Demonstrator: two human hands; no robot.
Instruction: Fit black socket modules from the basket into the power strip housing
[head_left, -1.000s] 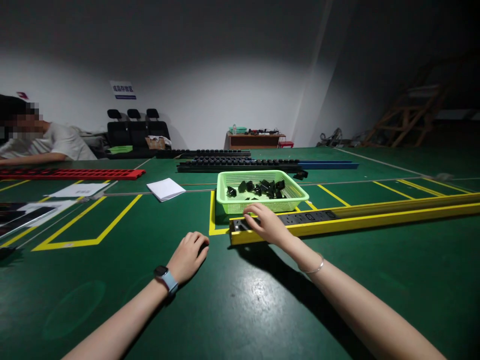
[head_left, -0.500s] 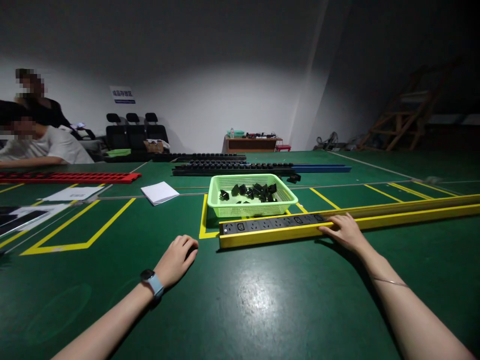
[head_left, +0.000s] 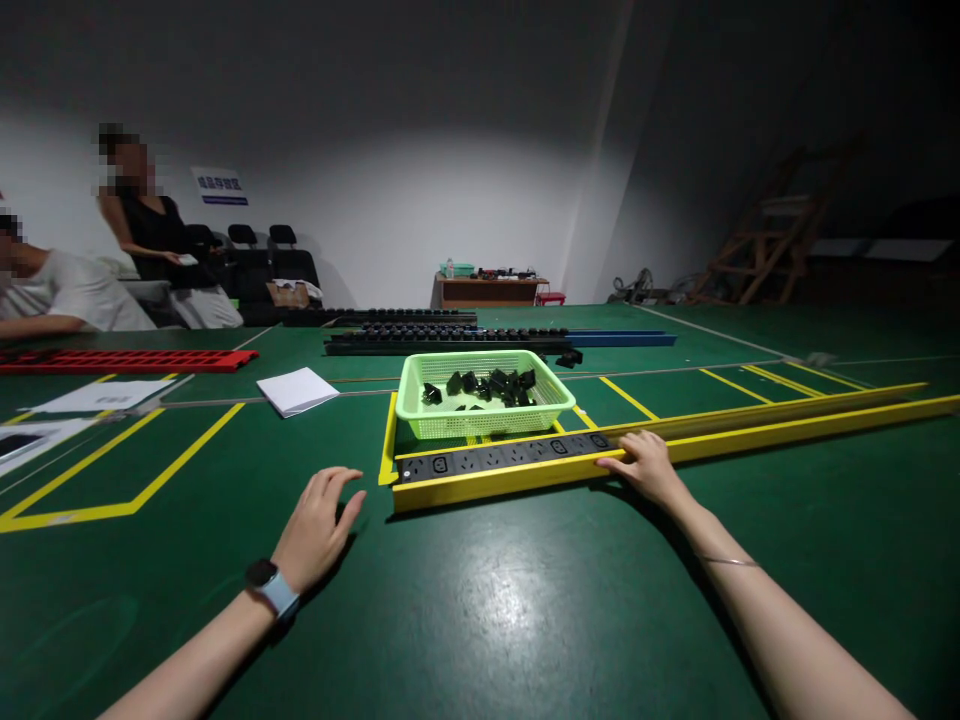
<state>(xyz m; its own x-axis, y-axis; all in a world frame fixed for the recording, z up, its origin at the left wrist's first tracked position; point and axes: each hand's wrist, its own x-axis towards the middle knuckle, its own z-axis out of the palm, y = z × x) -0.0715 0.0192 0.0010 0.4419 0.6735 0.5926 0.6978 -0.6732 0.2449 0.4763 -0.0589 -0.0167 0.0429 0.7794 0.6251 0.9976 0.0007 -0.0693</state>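
A long yellow power strip (head_left: 495,486) lies slantwise across the table, with a row of black socket modules (head_left: 513,454) set into the left part of its channel. My right hand (head_left: 643,466) grips the strip just past the last socket, thumb on the front wall and fingers over the channel. My left hand (head_left: 318,525) is open beside the strip's left end, thumb and fingers apart, touching nothing. Right behind the strip sits a light green basket (head_left: 480,427) with several small black parts (head_left: 511,384) in it.
Dark rails (head_left: 450,342) and a blue rail (head_left: 622,338) lie farther back. A red rail (head_left: 127,360), a white booklet (head_left: 297,391) and paper sheets (head_left: 105,396) are on the left. Yellow tape marks the green tabletop (head_left: 480,620). Two people are at the far left.
My left hand has opened, its fingers spreading away from the thumb. My right hand stays on the power strip. The view has turned slightly, and the standing person shows more fully.
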